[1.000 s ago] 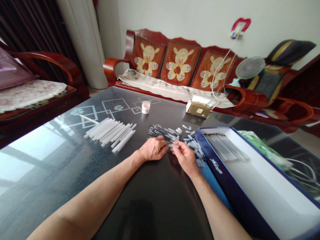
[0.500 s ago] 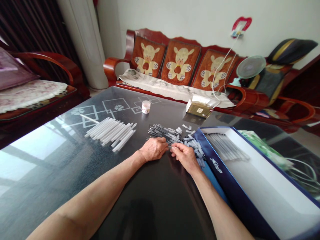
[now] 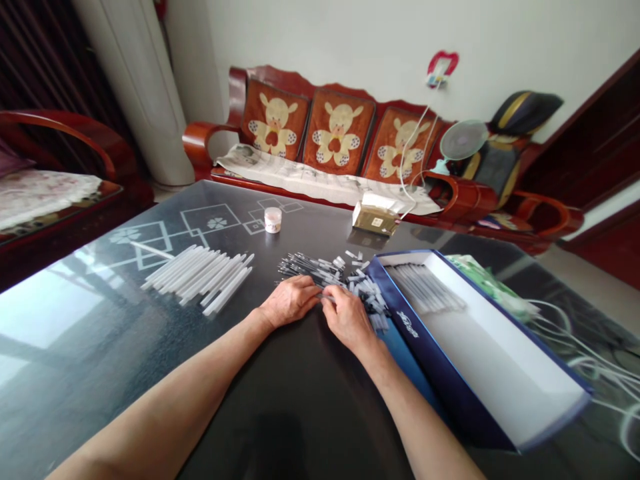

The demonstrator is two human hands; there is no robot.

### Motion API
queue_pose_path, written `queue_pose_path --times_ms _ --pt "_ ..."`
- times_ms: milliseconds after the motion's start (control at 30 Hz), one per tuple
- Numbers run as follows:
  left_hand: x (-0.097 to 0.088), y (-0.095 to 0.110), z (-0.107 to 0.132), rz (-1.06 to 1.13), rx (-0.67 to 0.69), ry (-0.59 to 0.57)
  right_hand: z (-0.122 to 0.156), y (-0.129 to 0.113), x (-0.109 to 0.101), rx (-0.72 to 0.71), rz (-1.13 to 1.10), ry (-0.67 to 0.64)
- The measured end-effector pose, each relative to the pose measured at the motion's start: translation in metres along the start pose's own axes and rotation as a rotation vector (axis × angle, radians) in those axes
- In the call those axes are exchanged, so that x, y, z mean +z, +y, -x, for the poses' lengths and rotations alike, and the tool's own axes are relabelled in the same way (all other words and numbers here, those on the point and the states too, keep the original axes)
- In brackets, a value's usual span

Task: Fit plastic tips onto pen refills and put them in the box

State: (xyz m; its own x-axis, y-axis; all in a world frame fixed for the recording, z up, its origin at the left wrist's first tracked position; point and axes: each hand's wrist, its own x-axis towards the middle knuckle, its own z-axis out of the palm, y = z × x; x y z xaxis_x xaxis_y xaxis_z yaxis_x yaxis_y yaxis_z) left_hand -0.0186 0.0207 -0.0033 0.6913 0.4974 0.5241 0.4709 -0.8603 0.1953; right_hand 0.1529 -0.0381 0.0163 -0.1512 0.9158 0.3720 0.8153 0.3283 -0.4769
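Over the dark table, my left hand (image 3: 291, 301) and my right hand (image 3: 349, 320) meet with fingertips almost touching. A thin pen refill (image 3: 320, 296) shows between them, mostly covered by my closed left fingers. My right thumb and fingers are pinched at its end; whatever small piece they hold is hidden. Just beyond my hands lies a pile of dark pen refills (image 3: 305, 265) with metal tips. Beside my right hand are loose pen caps (image 3: 367, 293), clear and black. White pen barrels (image 3: 200, 275) lie in a row left of my left hand.
A long blue box (image 3: 430, 353) with a white inside stands at the right, clear pens (image 3: 425, 288) lined up at its far end. A small round tub (image 3: 273, 220) and a tissue box (image 3: 376, 217) stand farther back. Green packaging (image 3: 493, 287) and white cables (image 3: 575, 347) lie beyond the box.
The view has swung to the right, so everything sits farther left in it. My right hand has closed in against my left fingertips.
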Motion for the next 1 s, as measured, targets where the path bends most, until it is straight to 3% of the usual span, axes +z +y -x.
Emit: queue_pose_path --times_ms 133,233,367,467,567,700,867,1000 --pt "-0.002 0.001 0.001 -0.005 0.009 0.175 -0.001 -0.007 -0.025 -0.063 0.135 0.031" --pt "-0.006 0.002 0.000 -0.038 -0.068 0.312 0.000 0.004 -0.067 -0.034 0.197 0.131" --pt "-0.005 0.001 0.000 -0.042 -0.144 0.371 0.004 0.050 -0.132 0.194 0.388 0.279" --pt "-0.002 -0.002 0.001 -0.048 -0.160 0.363 0.005 0.096 -0.161 0.419 0.584 0.198" --pt "0.001 -0.005 0.001 -0.061 -0.187 0.382 0.004 0.128 -0.164 0.589 0.660 0.021" --pt "0.003 -0.008 0.002 -0.090 -0.271 0.446 0.001 0.143 -0.149 0.674 0.673 -0.094" --pt "0.005 -0.013 0.002 -0.080 -0.456 0.525 0.000 0.148 -0.141 0.662 0.692 -0.120" --pt "0.007 -0.015 0.002 -0.092 -0.539 0.546 -0.003 0.134 -0.145 0.522 0.757 0.017"
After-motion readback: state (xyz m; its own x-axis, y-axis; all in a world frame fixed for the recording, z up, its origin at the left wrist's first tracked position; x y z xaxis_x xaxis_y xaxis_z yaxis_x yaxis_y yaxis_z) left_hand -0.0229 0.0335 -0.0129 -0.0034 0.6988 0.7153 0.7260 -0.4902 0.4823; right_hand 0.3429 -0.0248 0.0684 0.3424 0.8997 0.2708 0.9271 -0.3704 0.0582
